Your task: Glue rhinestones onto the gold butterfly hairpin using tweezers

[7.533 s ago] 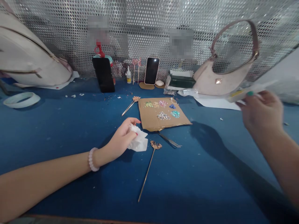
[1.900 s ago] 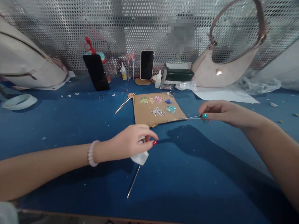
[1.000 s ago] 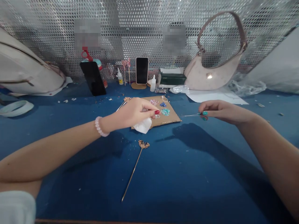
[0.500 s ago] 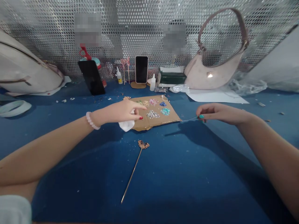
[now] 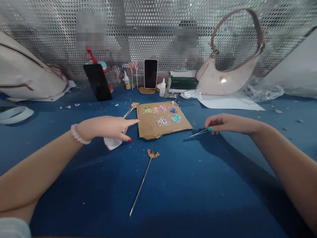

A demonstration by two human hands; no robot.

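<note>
In my right hand (image 5: pixel 218 124) is a pair of thin metal tweezers (image 5: pixel 198 133), pinched between thumb and fingers, tips pointing left just above the blue table. My left hand (image 5: pixel 106 129) is left of the cardboard sheet (image 5: pixel 148 127), index finger stretched toward its edge and the other fingers curled over a white tissue (image 5: pixel 112 143). Small piles of coloured gems lie on the cardboard, among them a silver pile (image 5: pixel 162 121) and a turquoise pile (image 5: pixel 176 118). A hairpin with a butterfly top (image 5: pixel 153 153) lies in front of me. Another metal hairpin (image 5: pixel 134 105) lies beyond my left hand, partly hidden.
Along the perforated metal screen stand a phone (image 5: pixel 150 74), a dark phone (image 5: pixel 97 82), glue bottles (image 5: pixel 162 88) and a green box (image 5: pixel 183 82). A handbag (image 5: pixel 225 77) stands at right, a pale bag (image 5: pixel 29 72) at left. A tape roll (image 5: pixel 16 114) lies far left.
My left hand has pulled back left and toward me off the cardboard with the tissue, uncovering the green gems and the rear hairpin. My right hand has shifted slightly left, tweezers now plainer to see.
</note>
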